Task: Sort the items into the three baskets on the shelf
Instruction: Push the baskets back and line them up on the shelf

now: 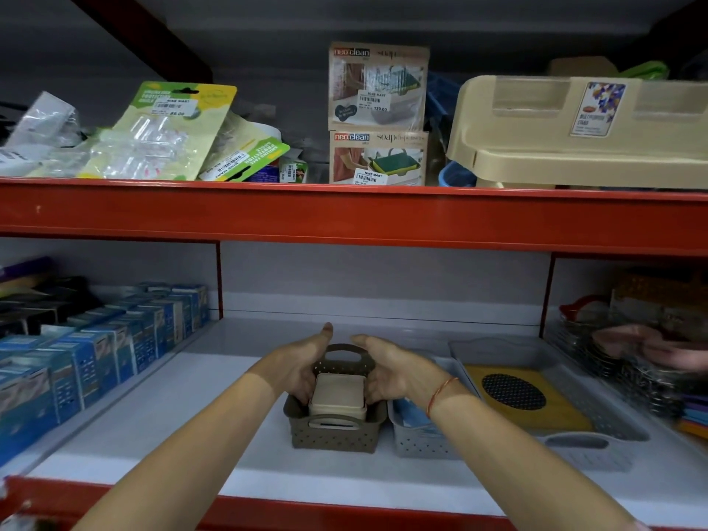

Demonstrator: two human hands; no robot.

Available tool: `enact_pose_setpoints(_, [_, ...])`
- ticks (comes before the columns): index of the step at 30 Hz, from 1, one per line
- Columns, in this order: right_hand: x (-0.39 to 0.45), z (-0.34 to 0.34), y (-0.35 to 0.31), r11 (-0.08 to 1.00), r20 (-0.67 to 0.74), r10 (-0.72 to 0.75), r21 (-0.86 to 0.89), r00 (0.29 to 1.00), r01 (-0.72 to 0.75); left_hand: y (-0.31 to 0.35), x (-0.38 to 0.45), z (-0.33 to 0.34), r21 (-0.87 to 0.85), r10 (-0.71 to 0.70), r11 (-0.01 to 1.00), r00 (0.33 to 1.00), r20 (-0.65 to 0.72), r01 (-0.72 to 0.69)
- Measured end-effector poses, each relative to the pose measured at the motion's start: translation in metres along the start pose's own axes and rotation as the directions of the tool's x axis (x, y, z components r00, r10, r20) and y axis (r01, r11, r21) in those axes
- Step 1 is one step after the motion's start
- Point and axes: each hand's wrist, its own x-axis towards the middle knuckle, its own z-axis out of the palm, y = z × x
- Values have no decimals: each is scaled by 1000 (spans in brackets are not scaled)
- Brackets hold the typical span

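A brown perforated basket [334, 435] stands on the white lower shelf [199, 400], with stacked beige square containers [338, 394] inside it. My left hand [300, 366] and my right hand [394, 373] reach into the basket from either side and grip the beige stack. To its right sits a small grey basket [419, 440] with blue items in it. Further right a large grey basket [597, 446] holds a yellow flat item [528, 400] with a dark round mesh.
Blue boxes [95, 358] fill the shelf's left side. Metal racks and a blurred pink item [643, 346] crowd the right end. The red upper shelf beam [344, 216] carries soap dispenser boxes [377, 113], packets and a beige stand [582, 136].
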Motion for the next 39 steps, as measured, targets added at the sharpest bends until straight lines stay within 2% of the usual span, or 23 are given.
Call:
enact_pose_setpoints(3, [-1,-1,3,999,17,-31,15,999,31,1,-6,3,42,7,999,1000,14,-7])
enact_pose_setpoints(5, [-10,-1,6,996,2,-86,0,996,86,-2,-9,2,79,62,995,998,-8,-61])
enact_pose_setpoints(7, [-15,-7,10,972,-39,-220,-91,975,216,-8,-11,1,218,210,957,976,-57,-193])
enact_pose_setpoints(8, [-17,-12,13,942,-67,-295,-189,953,278,-13,-10,0,297,296,918,953,-67,-265])
enact_pose_setpoints(9, [-21,-18,16,891,-97,-360,-332,928,311,-18,-12,1,368,375,869,925,-56,-331])
enact_pose_setpoints(11, [-30,-31,23,736,-115,-441,-614,890,285,-29,-22,4,464,500,752,864,63,-469])
enact_pose_setpoints(13, [-44,-44,36,569,-71,-474,-786,878,243,-43,-31,8,530,531,644,821,211,-552])
enact_pose_setpoints(16, [-64,-56,57,479,-18,-427,-852,904,209,-61,-36,19,641,527,513,799,289,-570])
enact_pose_setpoints(18, [-66,-60,67,379,2,-429,-907,903,182,-68,-36,27,730,571,404,775,271,-552])
enact_pose_setpoints(20, [-66,-60,74,311,5,-460,-936,888,166,-73,-37,32,765,633,346,737,237,-544])
enact_pose_setpoints(29, [-93,-55,97,296,18,-575,-927,818,229,-99,-67,28,713,699,344,674,239,-610])
enact_pose_setpoints(34, [-103,-51,107,297,32,-590,-921,807,254,-109,-81,31,705,732,308,633,253,-639])
enact_pose_setpoints(39, [-114,-45,112,278,51,-598,-923,800,266,-111,-92,35,695,737,302,623,263,-652])
